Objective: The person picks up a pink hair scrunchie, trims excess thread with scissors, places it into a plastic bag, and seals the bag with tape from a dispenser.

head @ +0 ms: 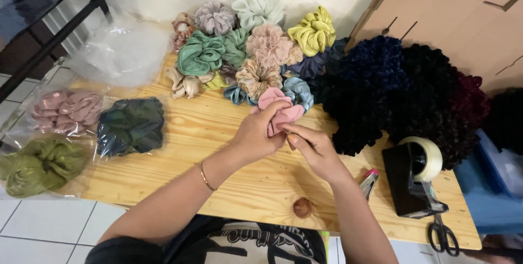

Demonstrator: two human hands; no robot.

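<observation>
Pink scrunchie (pixel 280 112): held above the wooden table (pixel 229 188), near its middle, in front of the heap of assorted scrunchies (pixel 245 51) along the far edge. Head view: my left hand (pixel 255 136) is clamped around its lower folds; my right hand (pixel 315 149) pinches the fabric from below. Bagged scrunchies (pixel 131 127) at the left edge; tape dispenser (pixel 417 177) and scissors (pixel 442 235) at the right corner. Handling well, I judge, means keeping the folds gathered and pinching lightly.

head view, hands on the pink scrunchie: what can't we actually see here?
- Pink scrunchie, head view: lower part hidden by the left hand and right hand.
- Stapler: mostly hidden behind the right forearm.
- Green bagged scrunchie: cut off by the left edge.
- Scissors: blades hidden under the tape dispenser.
</observation>
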